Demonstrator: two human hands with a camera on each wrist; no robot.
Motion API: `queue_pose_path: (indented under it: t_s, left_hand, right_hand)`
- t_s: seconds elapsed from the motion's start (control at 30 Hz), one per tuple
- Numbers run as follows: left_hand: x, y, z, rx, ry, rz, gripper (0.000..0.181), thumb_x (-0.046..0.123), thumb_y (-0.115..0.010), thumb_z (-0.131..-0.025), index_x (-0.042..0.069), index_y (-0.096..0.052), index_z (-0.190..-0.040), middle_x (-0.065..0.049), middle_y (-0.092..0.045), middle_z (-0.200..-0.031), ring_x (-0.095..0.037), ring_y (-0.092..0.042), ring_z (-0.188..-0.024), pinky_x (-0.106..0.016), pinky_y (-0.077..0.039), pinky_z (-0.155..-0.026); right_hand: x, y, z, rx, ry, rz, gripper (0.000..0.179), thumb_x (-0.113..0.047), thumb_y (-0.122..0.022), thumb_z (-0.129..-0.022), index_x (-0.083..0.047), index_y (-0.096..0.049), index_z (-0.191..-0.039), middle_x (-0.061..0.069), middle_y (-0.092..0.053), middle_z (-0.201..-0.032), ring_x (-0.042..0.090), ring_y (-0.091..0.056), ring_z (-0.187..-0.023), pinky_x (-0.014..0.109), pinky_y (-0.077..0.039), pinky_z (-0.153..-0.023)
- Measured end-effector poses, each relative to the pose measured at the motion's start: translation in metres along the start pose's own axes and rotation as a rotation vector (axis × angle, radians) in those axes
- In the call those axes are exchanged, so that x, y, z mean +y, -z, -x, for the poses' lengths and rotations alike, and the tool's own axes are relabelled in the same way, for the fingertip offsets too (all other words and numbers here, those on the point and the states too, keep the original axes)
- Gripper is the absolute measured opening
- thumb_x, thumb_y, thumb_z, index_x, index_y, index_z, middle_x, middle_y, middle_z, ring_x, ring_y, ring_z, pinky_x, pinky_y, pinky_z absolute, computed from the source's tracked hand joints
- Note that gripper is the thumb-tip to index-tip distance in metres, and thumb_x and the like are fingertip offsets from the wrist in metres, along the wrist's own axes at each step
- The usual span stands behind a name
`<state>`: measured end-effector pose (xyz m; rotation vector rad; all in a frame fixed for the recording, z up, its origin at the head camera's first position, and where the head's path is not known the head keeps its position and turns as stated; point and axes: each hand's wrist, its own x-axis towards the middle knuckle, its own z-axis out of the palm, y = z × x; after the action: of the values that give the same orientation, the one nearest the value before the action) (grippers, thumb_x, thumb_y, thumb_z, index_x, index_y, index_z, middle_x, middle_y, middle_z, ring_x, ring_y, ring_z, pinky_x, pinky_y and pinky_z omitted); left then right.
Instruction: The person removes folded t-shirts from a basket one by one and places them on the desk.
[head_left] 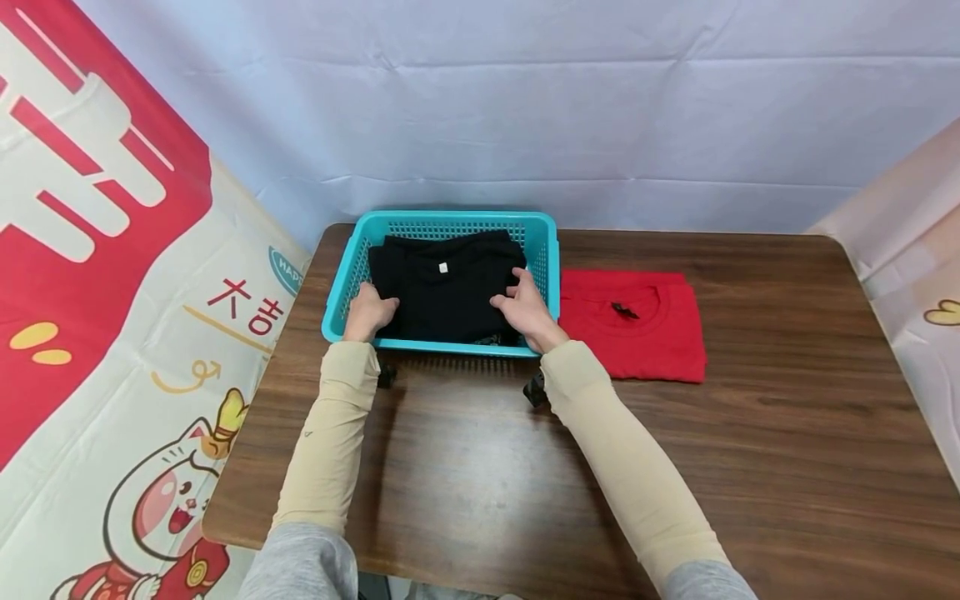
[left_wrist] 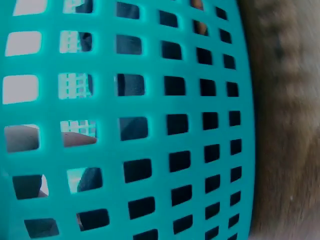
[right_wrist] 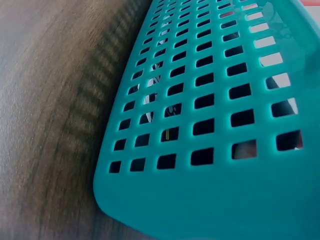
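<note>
A folded black T-shirt [head_left: 457, 287] with a small white neck label lies in the turquoise plastic basket [head_left: 442, 347]. My left hand [head_left: 366, 312] reaches over the basket's near left corner and grips the shirt's left side. Its thumb lies on the cloth; the other fingers curl down at the edge, mostly hidden. At the shirt's right side, my right hand [head_left: 525, 308] touches the cloth with thumb and fingers spread. Both wrist views look mainly at the perforated outer basket wall [left_wrist: 105, 107], with dark cloth and bits of skin showing through the holes.
Right of the basket, a folded red T-shirt [head_left: 630, 350] lies flat on the brown wooden table [head_left: 787, 375]. Pale cloth [head_left: 600, 125] hangs behind the table's far edge. A printed cloth with a cartoon cat [head_left: 161, 508] hangs at the left.
</note>
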<state>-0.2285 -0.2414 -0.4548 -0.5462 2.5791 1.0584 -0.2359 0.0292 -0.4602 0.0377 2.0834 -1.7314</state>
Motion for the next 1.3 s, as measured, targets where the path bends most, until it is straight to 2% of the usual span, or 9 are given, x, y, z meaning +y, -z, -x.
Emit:
queue_pose_path:
  t_s: [0.13,0.37,0.57,0.7,0.8,0.93,1.1,1.2,1.3]
  left_hand:
    - [0.001,0.002,0.0,-0.008,0.012,0.058,0.065,0.024,-0.048,-0.099,-0.006,-0.019,-0.149,-0.031,-0.032,-0.147,-0.044,-0.041,-0.127,-0.052,-0.042,-0.102]
    - [-0.006,0.007,-0.002,0.056,0.007,0.193,0.067,0.027,-0.05,-0.097,0.005,-0.02,-0.153,-0.021,-0.026,-0.154,-0.039,-0.035,-0.136,-0.05,-0.037,-0.109]
    - [-0.01,0.009,-0.006,-0.033,0.024,0.312,0.072,0.026,-0.05,-0.097,0.008,-0.012,-0.155,-0.018,-0.015,-0.16,-0.036,-0.025,-0.143,-0.049,-0.029,-0.115]
    - [-0.01,0.008,-0.008,-0.079,0.028,0.351,0.077,0.032,-0.051,-0.098,0.014,-0.003,-0.156,-0.014,-0.003,-0.163,-0.036,-0.016,-0.147,-0.05,-0.023,-0.118]
    - [-0.01,0.006,-0.01,-0.084,-0.002,0.357,0.078,0.032,-0.05,-0.1,0.022,0.003,-0.156,-0.011,0.004,-0.163,-0.035,-0.007,-0.149,-0.051,-0.02,-0.119]
    - [-0.011,0.004,-0.013,-0.094,-0.064,0.353,0.076,0.02,-0.048,-0.101,0.029,0.005,-0.156,-0.007,0.01,-0.163,-0.032,0.002,-0.151,-0.053,-0.015,-0.12]
    - [-0.011,0.005,-0.016,-0.106,-0.136,0.352,0.075,0.007,-0.046,-0.1,0.031,-0.004,-0.156,-0.007,0.009,-0.163,-0.031,0.003,-0.151,-0.053,-0.015,-0.12]
    - [-0.012,0.006,-0.015,-0.121,-0.161,0.327,0.06,0.004,-0.045,-0.099,0.022,-0.025,-0.152,-0.011,-0.001,-0.163,-0.035,-0.01,-0.148,-0.053,-0.021,-0.117]
    - [-0.012,0.007,-0.013,-0.151,-0.169,0.325,0.046,0.001,-0.043,-0.099,0.014,-0.042,-0.143,-0.014,-0.01,-0.161,-0.037,-0.023,-0.143,-0.052,-0.027,-0.114]
  right_hand:
    - [0.0,0.001,-0.001,0.014,0.0,-0.049,0.069,-0.014,-0.049,-0.099,-0.012,-0.009,-0.155,0.018,-0.028,-0.154,0.031,-0.034,-0.14,0.048,-0.036,-0.111]
    - [-0.001,-0.001,-0.002,0.047,-0.009,-0.123,0.064,-0.016,-0.046,-0.1,-0.012,-0.013,-0.154,0.013,-0.028,-0.155,0.027,-0.03,-0.141,0.046,-0.033,-0.114]
    - [0.0,-0.003,-0.004,0.052,-0.01,-0.122,0.069,-0.015,-0.048,-0.094,-0.014,-0.013,-0.154,0.012,-0.025,-0.156,0.028,-0.03,-0.139,0.044,-0.036,-0.109]
    - [0.002,-0.003,-0.005,0.036,0.003,-0.095,0.074,-0.013,-0.047,-0.092,-0.019,-0.01,-0.155,0.006,-0.015,-0.16,0.028,-0.029,-0.135,0.039,-0.036,-0.097]
    - [0.004,-0.003,-0.006,-0.007,0.022,-0.036,0.072,-0.011,-0.044,-0.092,-0.023,-0.012,-0.156,0.004,-0.012,-0.16,0.029,-0.033,-0.126,0.04,-0.033,-0.089]
    - [0.005,-0.004,-0.008,-0.063,0.026,0.044,0.067,-0.01,-0.043,-0.092,-0.024,-0.023,-0.154,0.005,-0.019,-0.156,0.029,-0.033,-0.12,0.041,-0.033,-0.087]
    - [0.006,-0.005,-0.012,-0.059,0.011,0.092,0.057,-0.016,-0.047,-0.093,-0.019,-0.033,-0.149,0.008,-0.029,-0.151,0.03,-0.034,-0.127,0.045,-0.038,-0.098]
    - [0.006,-0.006,-0.013,-0.031,0.01,0.113,0.048,-0.022,-0.051,-0.097,-0.014,-0.04,-0.142,0.011,-0.033,-0.15,0.031,-0.037,-0.129,0.049,-0.038,-0.106]
    - [0.006,-0.007,-0.014,-0.001,0.018,0.135,0.039,-0.025,-0.053,-0.098,-0.01,-0.047,-0.134,0.012,-0.036,-0.147,0.031,-0.038,-0.129,0.05,-0.038,-0.107]
